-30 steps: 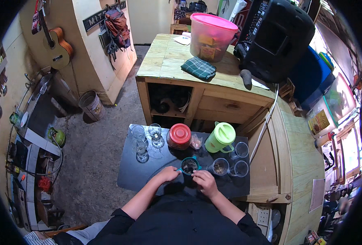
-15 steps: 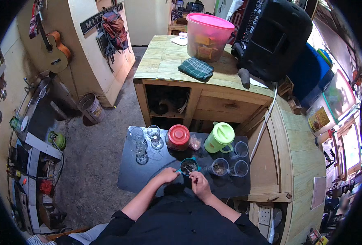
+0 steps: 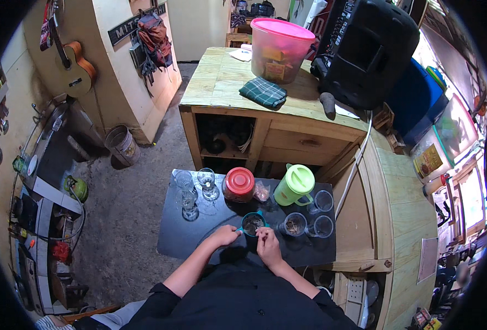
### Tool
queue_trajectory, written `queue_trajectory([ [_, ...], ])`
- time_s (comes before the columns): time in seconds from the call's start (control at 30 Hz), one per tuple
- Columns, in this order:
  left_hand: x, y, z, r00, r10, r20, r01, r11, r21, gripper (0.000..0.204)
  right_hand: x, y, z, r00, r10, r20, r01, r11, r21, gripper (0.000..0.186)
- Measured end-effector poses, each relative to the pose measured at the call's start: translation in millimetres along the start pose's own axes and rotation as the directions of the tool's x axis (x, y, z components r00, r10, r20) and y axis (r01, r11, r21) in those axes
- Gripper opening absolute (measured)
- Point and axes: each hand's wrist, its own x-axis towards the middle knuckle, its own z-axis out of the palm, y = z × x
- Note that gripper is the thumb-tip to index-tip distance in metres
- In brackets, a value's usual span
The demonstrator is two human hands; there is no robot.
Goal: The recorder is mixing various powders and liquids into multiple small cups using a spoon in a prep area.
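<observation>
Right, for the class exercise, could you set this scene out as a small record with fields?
Left hand: left hand grips the handle side of a teal strainer
Right hand: right hand at the strainer's near right rim, fingertips bent together; whether they pinch anything is unclear
Strainer contents: dark, loose bits
Table right: clear cup holding brownish bits, two more clear cups
Table back: red-lidded jar, small clear bag, lidded green pitcher
Table left: clear glasses
Surface: dark tabletop
</observation>
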Motion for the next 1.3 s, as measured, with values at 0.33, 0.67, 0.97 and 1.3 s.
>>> queue_trajectory([
  [0.33,3.5,-6.1,2.2,0.996,0.074,-0.056,-0.073,0.997,0.031,0.039,21.2,8.6,-6.5,0.974,0.2,-0.109,-0.2,0.98,0.017,0.01],
  [0.67,4.7,-4.5,1.4,1.0,0.006,-0.019,-0.006,1.0,0.025,0.042,56.2,1.8,-0.3,0.987,0.162,-0.01,-0.162,0.978,-0.133,0.011],
  [0.97,1.9,-4.5,1.8,0.995,0.072,-0.062,-0.069,0.996,0.053,0.042,40.1,1.4,-2.8,0.967,0.245,-0.069,-0.246,0.969,-0.014,0.008],
  [1.3,9.7,-13.9,6.1,0.992,0.096,-0.083,-0.094,0.995,0.034,0.041,55.0,19.0,-7.3,0.966,0.252,-0.051,-0.251,0.967,0.038,0.008],
])
